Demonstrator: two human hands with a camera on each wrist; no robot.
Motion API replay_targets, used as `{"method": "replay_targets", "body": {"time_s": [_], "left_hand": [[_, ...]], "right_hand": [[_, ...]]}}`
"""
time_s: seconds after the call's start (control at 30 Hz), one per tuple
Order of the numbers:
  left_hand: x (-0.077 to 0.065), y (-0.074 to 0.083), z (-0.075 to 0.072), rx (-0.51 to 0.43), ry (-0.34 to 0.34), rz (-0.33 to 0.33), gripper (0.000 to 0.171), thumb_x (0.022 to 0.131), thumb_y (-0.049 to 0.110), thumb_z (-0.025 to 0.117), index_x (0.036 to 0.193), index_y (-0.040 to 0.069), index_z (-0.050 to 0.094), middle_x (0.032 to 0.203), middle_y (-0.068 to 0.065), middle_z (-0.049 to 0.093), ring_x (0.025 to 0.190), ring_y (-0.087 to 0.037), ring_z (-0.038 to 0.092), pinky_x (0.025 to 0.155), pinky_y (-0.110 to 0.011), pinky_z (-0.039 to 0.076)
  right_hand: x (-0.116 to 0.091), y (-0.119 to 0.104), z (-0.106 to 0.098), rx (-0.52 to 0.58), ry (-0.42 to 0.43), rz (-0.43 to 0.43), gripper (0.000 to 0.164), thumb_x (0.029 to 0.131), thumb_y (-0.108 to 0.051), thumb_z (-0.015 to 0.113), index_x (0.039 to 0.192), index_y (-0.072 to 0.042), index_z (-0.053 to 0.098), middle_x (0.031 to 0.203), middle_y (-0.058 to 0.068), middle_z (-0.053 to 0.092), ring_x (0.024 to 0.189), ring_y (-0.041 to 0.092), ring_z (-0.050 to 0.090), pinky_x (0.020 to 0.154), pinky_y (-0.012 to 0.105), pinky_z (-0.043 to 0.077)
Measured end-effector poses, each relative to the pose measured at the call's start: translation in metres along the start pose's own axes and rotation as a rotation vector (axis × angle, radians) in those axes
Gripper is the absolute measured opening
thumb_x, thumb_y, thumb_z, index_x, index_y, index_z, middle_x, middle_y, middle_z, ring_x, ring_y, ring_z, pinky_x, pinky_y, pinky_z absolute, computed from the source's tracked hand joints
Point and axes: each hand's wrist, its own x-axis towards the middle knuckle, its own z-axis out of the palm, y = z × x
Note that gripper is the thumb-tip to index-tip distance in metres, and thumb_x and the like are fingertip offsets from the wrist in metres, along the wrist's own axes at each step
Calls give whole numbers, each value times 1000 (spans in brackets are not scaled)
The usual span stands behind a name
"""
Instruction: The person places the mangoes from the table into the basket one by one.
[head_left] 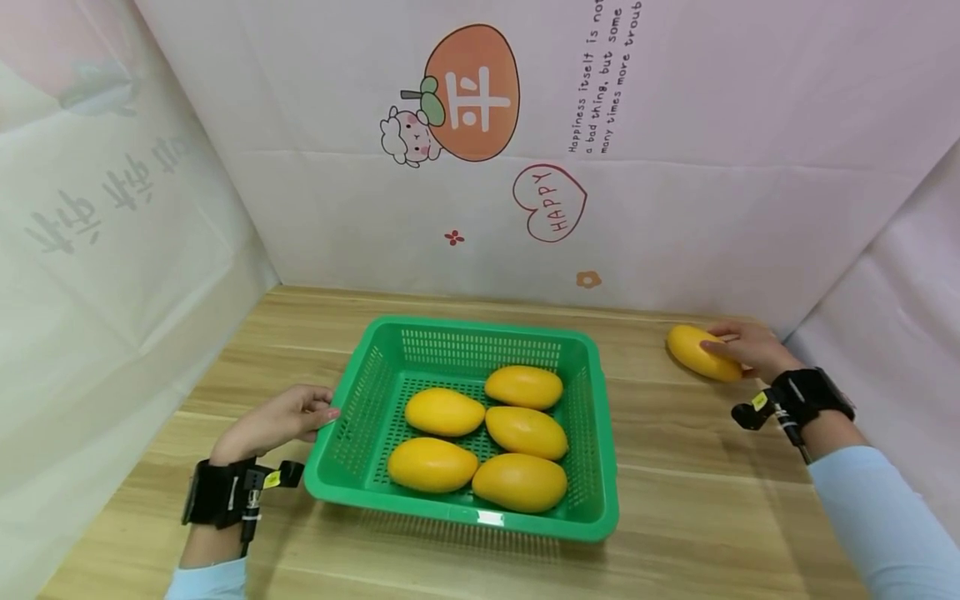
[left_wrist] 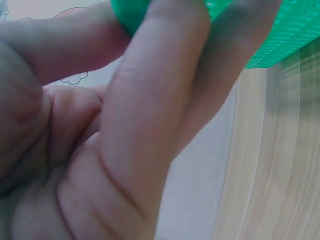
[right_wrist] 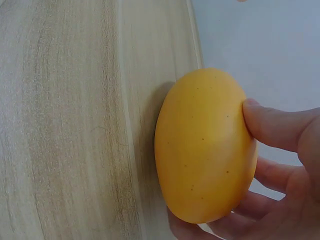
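Observation:
A green plastic basket [head_left: 480,519] with slotted walls stands at the middle of the table and contains several yellow mangoes [head_left: 520,482]. My left hand [head_left: 279,419] pinches its left rim, thumb on top; in the left wrist view the fingers [left_wrist: 155,85] reach up to the green edge. Off to the right, near the back wall, my right hand [head_left: 757,348] grips another mango [head_left: 693,350]. Seen from the right wrist, this mango [right_wrist: 205,145] has small dark specks, the thumb presses on one side and the other fingers curl partly hidden behind it.
The wooden table [head_left: 675,500] ends at a printed white cloth wall [head_left: 337,225] behind the basket. More cloth hangs at the left [head_left: 127,250] and right sides. Bare wood lies between the basket and the right hand.

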Motion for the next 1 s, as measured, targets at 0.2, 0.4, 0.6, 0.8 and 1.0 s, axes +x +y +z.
{"method": "replay_targets", "body": {"time_s": [0.2,0.4,0.6,0.8,1.0], "left_hand": [[-2,0,0,7,5,-6,34,100,14,50,121,-13,51,102,-25,67,92,-28,67,80,-36,60],[-2,0,0,9,7,-7,35,100,14,50,122,-13,51,103,-25,67,93,-29,67,80,-36,60],[-3,1,0,29,15,-17,36,100,16,51,122,-12,51,103,-23,67,94,-29,66,81,-38,60],[-3,2,0,34,20,-13,34,100,15,51,120,-12,53,100,-22,67,91,-28,67,80,-37,60],[-2,1,1,18,16,-5,31,100,13,50,117,-12,53,99,-23,67,91,-30,67,79,-36,61]], "right_hand": [[1,1,0,23,-23,35,85,96,-51,49,145,11,19,142,41,21,117,49,40,84,58,55],[0,2,1,68,-31,44,88,95,-51,51,148,9,14,146,42,11,122,53,35,88,62,52],[-1,-1,2,59,-45,79,95,92,-55,54,149,7,10,147,44,8,123,54,34,90,61,51],[-2,1,7,56,-28,68,94,92,-55,54,149,7,12,146,42,17,122,51,39,88,55,55],[-3,5,11,110,-11,72,92,92,-52,55,149,7,14,145,40,22,121,48,40,86,50,56]]}}
